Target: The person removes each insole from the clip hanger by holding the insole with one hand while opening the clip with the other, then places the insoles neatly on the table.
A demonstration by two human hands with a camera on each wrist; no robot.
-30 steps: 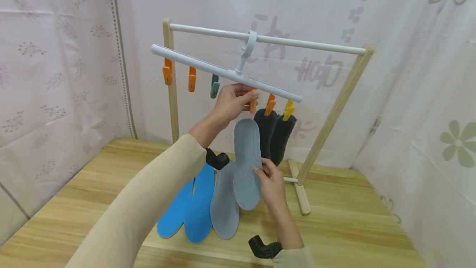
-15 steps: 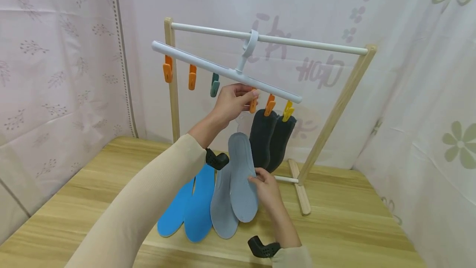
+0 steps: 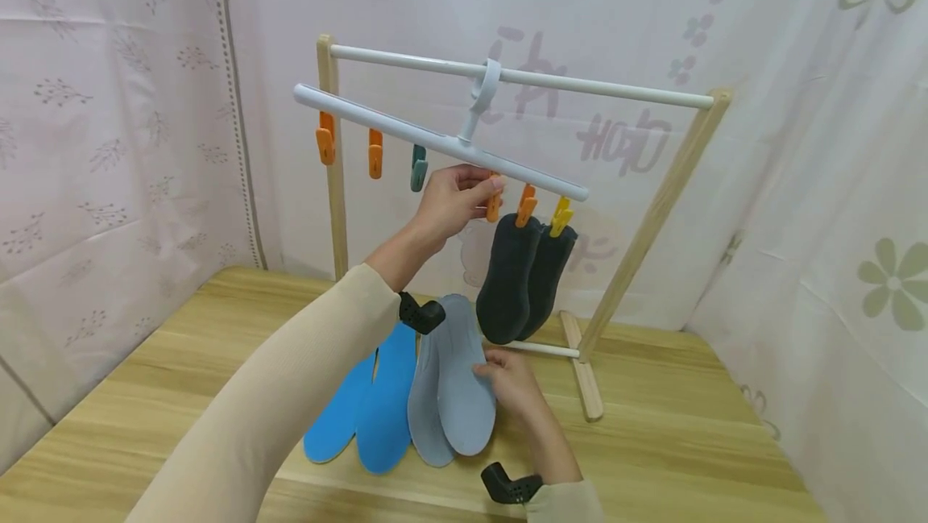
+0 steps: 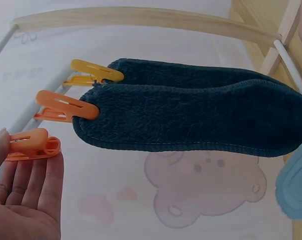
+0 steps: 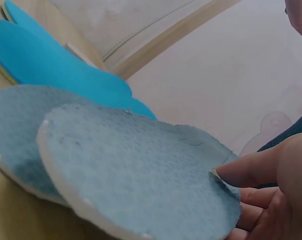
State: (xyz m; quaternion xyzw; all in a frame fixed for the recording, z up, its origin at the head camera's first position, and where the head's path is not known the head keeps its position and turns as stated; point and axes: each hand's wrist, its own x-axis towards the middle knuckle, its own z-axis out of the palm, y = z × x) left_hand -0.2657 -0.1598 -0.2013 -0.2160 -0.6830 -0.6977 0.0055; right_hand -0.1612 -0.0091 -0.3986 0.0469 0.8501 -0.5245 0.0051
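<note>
My left hand [image 3: 451, 202] pinches an orange clothespin [image 4: 28, 141] between thumb and fingers, under the white clip hanger [image 3: 391, 127]. My right hand [image 3: 513, 384] grips the edge of a grey insole [image 3: 467, 402], thumb on its top face in the right wrist view. This insole slants low over the tabletop and overlaps a second grey insole [image 3: 428, 426]. To the right of the left hand, two dark fleecy insoles [image 3: 505, 289] hang from an orange clothespin [image 4: 65, 105] and a yellow clothespin [image 4: 96, 71].
Two blue insoles [image 3: 384, 418] lie left of the grey ones on the wooden table [image 3: 689, 426]. The hanger hooks over the rail [image 3: 609, 89] of a wooden-legged rack, tilted down to the right. Two orange clothespins [image 3: 374, 154] and a green clothespin [image 3: 418, 168] hang along its left half.
My right hand has lowered the grey insole from near the clothespin down over the other grey one. The dark insoles show more fully now. My left hand stays on its clothespin.
</note>
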